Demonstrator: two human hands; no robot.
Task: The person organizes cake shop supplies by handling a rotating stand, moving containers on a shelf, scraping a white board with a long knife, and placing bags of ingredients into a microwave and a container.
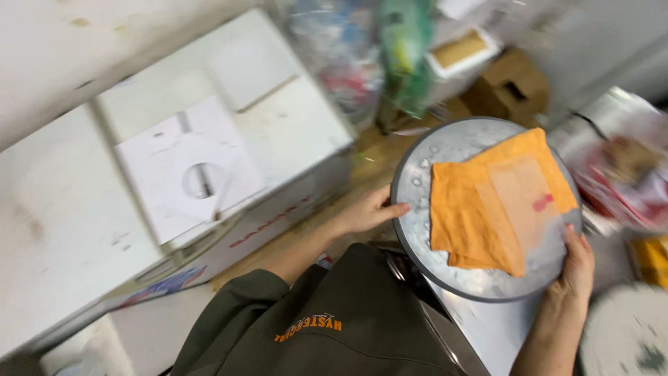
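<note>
**Round tray held at both edges**

I observed the left hand gripping the left rim of the round metal tray, fingers closed over the edge. The right hand clasped the lower right rim. The tray sat level between them, carrying an orange cloth with a pale sheet laid on top.
</note>
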